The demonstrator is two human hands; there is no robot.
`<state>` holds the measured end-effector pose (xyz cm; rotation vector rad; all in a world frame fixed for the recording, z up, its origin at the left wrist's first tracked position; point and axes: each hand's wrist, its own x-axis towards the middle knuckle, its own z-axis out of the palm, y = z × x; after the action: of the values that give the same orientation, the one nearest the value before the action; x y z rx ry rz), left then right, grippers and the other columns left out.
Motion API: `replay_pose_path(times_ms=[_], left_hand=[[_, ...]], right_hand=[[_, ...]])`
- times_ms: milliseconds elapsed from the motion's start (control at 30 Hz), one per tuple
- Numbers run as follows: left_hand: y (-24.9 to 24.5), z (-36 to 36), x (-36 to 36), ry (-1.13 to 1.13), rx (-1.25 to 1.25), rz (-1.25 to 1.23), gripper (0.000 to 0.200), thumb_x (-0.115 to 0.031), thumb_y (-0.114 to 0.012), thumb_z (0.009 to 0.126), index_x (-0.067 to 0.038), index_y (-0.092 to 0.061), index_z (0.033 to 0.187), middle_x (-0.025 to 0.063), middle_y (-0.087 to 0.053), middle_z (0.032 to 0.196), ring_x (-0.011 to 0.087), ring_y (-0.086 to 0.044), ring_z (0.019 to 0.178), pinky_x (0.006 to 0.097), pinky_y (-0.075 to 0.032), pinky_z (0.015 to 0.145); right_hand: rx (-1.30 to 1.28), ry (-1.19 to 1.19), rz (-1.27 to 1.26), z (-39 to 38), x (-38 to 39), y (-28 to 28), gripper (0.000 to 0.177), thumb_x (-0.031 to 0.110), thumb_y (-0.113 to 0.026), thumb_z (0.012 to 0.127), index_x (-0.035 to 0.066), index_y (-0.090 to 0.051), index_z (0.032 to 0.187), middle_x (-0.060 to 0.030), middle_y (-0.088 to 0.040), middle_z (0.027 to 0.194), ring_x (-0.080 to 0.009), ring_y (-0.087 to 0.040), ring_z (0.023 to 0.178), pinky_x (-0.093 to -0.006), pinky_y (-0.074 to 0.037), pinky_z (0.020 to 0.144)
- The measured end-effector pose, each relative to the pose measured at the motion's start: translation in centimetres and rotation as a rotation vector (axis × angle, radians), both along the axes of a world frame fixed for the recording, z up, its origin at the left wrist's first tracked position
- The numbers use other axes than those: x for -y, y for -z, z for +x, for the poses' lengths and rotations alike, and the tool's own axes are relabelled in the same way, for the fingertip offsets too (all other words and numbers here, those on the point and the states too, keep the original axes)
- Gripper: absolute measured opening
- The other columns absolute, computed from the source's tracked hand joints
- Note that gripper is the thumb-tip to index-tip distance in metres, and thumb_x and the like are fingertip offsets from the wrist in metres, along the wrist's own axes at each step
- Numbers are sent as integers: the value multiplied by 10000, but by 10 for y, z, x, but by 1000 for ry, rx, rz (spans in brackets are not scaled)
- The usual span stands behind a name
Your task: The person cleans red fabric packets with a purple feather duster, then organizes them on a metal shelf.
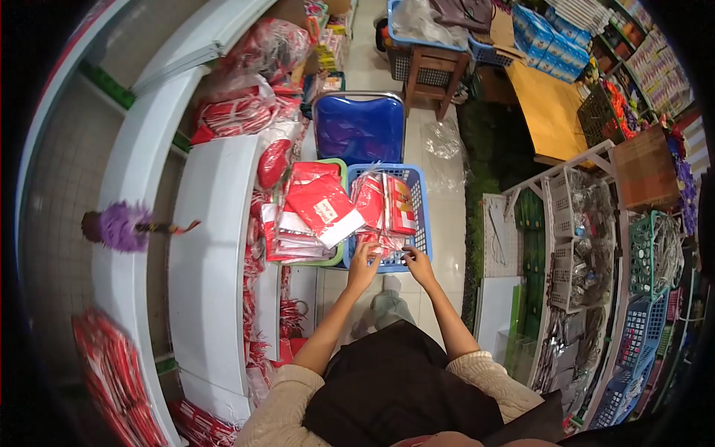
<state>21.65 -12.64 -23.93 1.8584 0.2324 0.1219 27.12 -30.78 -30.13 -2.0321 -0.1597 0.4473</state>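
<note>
**Both hands in the blue basket of red packets**

A long white shelf (212, 246) fills the left of the frame. Above centre stands a blue chair (359, 127). Just below it sit a blue basket (423, 216) and, touching its left side, a green basket (337, 161), both stacked with red goods. The red packets (383, 205) lie in the blue basket, mid-frame.

The left hand (363, 257) pinches packets at the basket's lower edge. The right hand (417, 261) has curled fingers on them, but I cannot tell whether it grips.

The packets look light, soft and film-wrapped, probably slippery, so they are best pinched at an edge or corner.
</note>
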Motion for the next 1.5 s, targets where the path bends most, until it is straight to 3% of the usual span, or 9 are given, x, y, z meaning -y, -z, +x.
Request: replay_pose_path(times_ms=[300,533,633,700,867,1033,1167,1267,1500], left_hand=[[102,52,0,62,-211,79,291,-124,-596,800,-39,-531,1071,132,-560,1029,235,-618,833,337,-476,742],[146,96,13,80,-308,70,377,-155,-580,810,-8,-492,1146,187,-595,1072,285,-604,930,346,-471,798],[204,104,22,28,-274,47,391,-140,-577,806,19,-489,1152,165,-607,1053,270,-602,937,344,-469,802],[228,109,27,40,-389,-240,426,-176,-541,832,5,-457,1209,137,-581,1111,228,-583,984,313,-468,786],[215,120,33,-201,-727,-855,484,-381,-402,898,-52,-455,1249,67,-562,1151,160,-556,1029,276,-440,768],[205,119,35,-117,-732,-1039,564,-496,-423,877,-91,-431,1268,62,-543,1158,170,-517,1033,303,-416,802],[186,130,50,-27,-711,-695,613,-587,-440,837,-153,-432,1269,28,-539,1139,166,-492,1027,332,-399,817],[158,148,45,-132,-850,-1058,589,-611,-425,833,-166,-465,1216,-2,-549,1046,170,-490,992,399,-389,818],[105,179,26,14,-348,-1536,635,-630,-365,839,-111,-458,1193,32,-576,984,194,-578,827,330,-502,672]], right_hand=[[-50,56,-66,53,7,107,259,159,-520,834,-5,-611,1012,-156,-647,788,-217,-629,686,-322,-489,637],[-92,155,-142,104,-30,119,315,248,-561,825,-28,-599,972,-213,-639,844,-310,-637,787,-378,-486,717],[-93,135,-158,122,-40,122,367,291,-586,810,-40,-597,967,-219,-638,848,-317,-635,794,-381,-486,715],[-119,89,-210,127,-45,123,434,353,-631,767,-35,-582,956,-210,-638,851,-322,-630,804,-387,-485,712],[-58,109,-311,130,-50,136,370,316,-643,753,1,-540,916,-178,-631,822,-323,-624,773,-402,-482,682],[8,179,-262,127,-32,138,278,252,-608,803,-22,-567,791,-193,-620,703,-324,-617,648,-391,-476,599],[52,285,-145,134,-32,94,193,177,-624,768,-11,-616,809,-152,-611,630,-234,-603,558,-346,-469,546],[-31,253,-44,129,-27,56,282,158,-647,672,9,-620,909,-181,-634,707,-299,-640,658,-369,-491,603],[125,112,262,122,-44,-60,212,161,-670,704,8,-525,683,-59,-496,527,-121,-447,452,-283,-343,446]])
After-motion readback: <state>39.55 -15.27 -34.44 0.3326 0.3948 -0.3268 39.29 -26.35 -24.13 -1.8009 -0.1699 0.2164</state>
